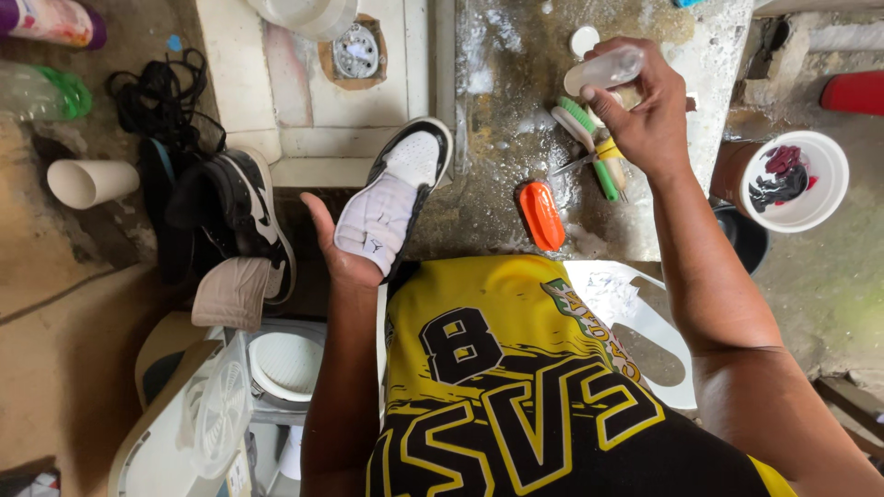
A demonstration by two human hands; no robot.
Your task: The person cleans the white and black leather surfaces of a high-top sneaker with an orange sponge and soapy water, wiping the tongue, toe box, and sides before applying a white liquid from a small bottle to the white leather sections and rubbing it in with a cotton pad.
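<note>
Worktop wet, under your right grip | white-and-black sneaker held sole-down in your left hand, grip wrapped round its heel | small clear bottle pinched in your right hand | green brush, orange brush just below that grip

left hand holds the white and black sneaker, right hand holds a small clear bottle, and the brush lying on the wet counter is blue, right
Not quite: the head view shows the brush on the wet counter is orange, not blue. The rest stands: the left hand holds the white and black sneaker, the right hand a small clear bottle.
</note>
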